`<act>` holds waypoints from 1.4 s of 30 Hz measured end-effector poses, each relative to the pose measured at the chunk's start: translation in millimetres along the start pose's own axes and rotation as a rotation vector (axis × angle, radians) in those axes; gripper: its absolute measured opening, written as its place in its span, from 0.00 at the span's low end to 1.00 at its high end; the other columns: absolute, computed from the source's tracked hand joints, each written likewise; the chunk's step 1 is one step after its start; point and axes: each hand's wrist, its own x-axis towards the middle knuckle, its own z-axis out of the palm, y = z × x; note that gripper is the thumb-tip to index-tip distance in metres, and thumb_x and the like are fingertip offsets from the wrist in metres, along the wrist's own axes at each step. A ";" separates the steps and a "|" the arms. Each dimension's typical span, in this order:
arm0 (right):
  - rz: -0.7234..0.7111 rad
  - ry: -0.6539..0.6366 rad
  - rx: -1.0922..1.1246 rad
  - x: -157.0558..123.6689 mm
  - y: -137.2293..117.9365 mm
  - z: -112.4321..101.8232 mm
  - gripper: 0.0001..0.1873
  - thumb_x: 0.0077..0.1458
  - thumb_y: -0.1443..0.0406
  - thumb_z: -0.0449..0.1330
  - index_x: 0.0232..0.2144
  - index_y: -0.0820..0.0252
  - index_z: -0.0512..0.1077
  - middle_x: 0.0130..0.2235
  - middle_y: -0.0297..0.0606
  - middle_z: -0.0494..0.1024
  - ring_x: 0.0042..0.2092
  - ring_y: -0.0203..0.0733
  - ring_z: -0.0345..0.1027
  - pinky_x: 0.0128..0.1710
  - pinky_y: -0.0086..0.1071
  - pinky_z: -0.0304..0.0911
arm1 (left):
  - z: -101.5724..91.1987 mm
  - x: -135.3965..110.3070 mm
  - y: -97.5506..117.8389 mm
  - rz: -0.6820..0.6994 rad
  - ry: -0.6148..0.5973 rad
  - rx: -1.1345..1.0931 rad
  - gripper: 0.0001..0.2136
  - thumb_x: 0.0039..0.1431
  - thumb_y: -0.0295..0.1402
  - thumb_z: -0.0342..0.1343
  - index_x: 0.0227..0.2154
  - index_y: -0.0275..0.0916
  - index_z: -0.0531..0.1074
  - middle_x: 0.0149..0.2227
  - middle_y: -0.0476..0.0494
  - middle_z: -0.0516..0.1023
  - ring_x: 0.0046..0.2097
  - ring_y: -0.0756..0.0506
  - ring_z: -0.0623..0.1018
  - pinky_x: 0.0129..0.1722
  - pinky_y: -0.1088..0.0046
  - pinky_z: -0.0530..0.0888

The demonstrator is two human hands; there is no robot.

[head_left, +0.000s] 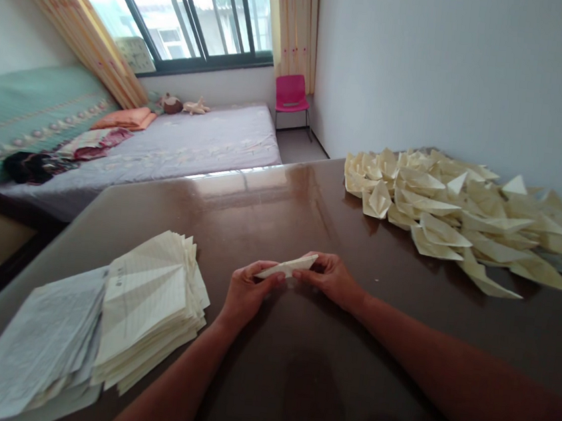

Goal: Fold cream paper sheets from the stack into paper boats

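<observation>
A folded cream paper piece (289, 265) is held low over the dark brown table (281, 210), between both hands. My left hand (247, 291) pinches its left end with closed fingers. My right hand (331, 279) grips its right end, fingers curled around the fold. A stack of creased cream paper sheets (150, 304) lies to the left of my left hand. A large heap of folded paper boats (462, 209) covers the table's far right side.
Grey printed sheets (30, 351) lie under the stack's left side at the table's near left edge. Beyond the table are a bed (182, 140), a pink chair (291, 98), a window with curtains and a white wall.
</observation>
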 end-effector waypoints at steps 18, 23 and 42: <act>-0.089 0.030 -0.278 6.1 0.0 -17.5 0.15 0.48 0.55 0.64 0.27 0.62 0.75 0.24 0.31 0.73 0.27 0.34 0.62 0.27 0.28 0.57 | -6.8 5.6 -4.9 0.166 0.005 0.221 0.14 0.51 0.38 0.62 0.40 0.39 0.77 0.34 0.48 0.79 0.34 0.48 0.76 0.34 0.76 0.73; -0.157 0.086 -0.554 10.3 3.0 -29.8 0.13 0.47 0.59 0.65 0.35 0.61 0.76 0.33 0.35 0.75 0.30 0.35 0.65 0.32 0.29 0.62 | -13.8 9.5 -11.9 0.337 0.008 0.432 0.14 0.52 0.33 0.60 0.42 0.42 0.70 0.45 0.46 0.70 0.35 0.50 0.72 0.32 0.75 0.75; -0.065 0.153 -0.357 10.6 -0.5 -30.0 0.14 0.49 0.57 0.63 0.34 0.62 0.76 0.27 0.35 0.77 0.27 0.36 0.69 0.28 0.29 0.64 | -17.9 8.8 -16.2 0.575 -0.069 0.472 0.08 0.61 0.28 0.53 0.36 0.43 0.77 0.40 0.46 0.72 0.40 0.50 0.74 0.41 0.76 0.72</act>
